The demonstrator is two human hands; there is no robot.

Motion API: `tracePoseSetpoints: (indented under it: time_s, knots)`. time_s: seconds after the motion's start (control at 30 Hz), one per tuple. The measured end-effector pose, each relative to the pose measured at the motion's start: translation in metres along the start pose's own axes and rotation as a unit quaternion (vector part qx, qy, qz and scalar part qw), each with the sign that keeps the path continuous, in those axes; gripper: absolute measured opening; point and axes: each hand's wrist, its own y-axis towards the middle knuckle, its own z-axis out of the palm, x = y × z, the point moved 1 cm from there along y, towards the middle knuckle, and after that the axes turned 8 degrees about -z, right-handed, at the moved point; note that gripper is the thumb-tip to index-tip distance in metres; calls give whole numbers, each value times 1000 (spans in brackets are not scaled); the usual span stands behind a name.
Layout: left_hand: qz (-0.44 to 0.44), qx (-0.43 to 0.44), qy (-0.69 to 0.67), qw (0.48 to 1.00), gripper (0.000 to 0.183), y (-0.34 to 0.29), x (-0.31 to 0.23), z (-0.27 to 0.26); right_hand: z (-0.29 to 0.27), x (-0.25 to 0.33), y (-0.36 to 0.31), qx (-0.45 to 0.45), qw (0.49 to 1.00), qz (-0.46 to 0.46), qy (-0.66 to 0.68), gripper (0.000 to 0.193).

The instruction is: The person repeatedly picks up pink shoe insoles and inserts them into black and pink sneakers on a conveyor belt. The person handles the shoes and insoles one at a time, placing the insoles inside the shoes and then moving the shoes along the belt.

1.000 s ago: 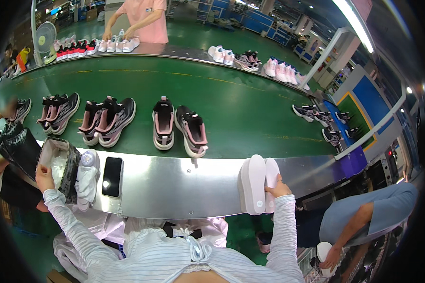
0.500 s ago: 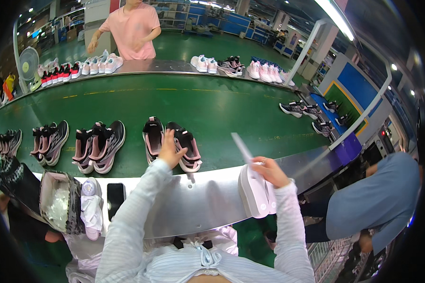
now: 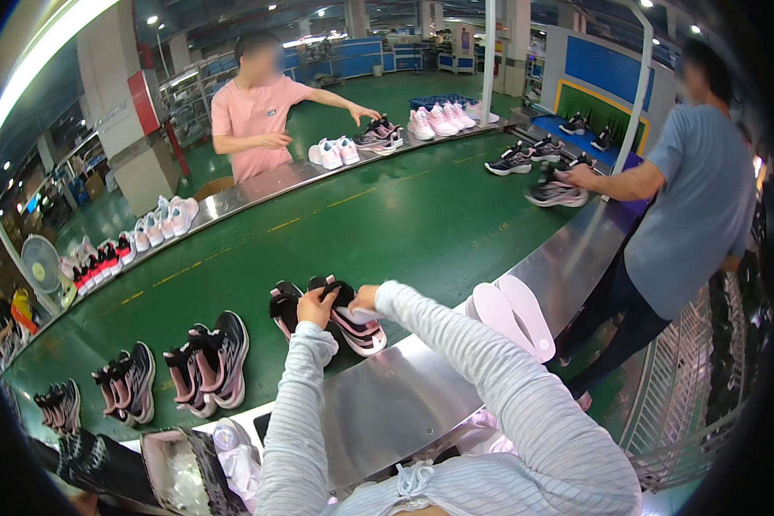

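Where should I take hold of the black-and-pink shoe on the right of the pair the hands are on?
Probably by the collar at the heel end. The black-and-pink shoe lies sole-down on the green belt, its opening facing up and toward the steel ledge. Come from the near side, above, where the left hand and right hand already meet it; its partner crowds the left flank.

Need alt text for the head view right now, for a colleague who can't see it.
Both hands, left hand and right hand, are at a black-and-pink sneaker on the green conveyor belt, its mate beside it. White insoles lie on the steel ledge; two other people stand at the belt.
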Motion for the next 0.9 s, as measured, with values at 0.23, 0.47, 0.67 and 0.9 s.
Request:
tracePoseSetpoints:
  time_s: [0.23, 0.47, 0.67, 0.9]
  knots:
    - [-63, 21, 49, 997, 34, -2, 3, -11, 43, 47, 2, -127, 982, 58, -125, 28]
    - [-38, -7, 49, 998, 38, -4, 7, -3, 78, -5, 101, -26, 974, 79, -209, 38]
    - [-59, 9, 65, 996, 37, -10, 3, -10, 87, -3, 99, -44, 977, 78, -193, 34]
    - [-21, -26, 39, 999, 32, -10, 12, 1, 88, -7, 88, -71, 980, 63, -176, 30]
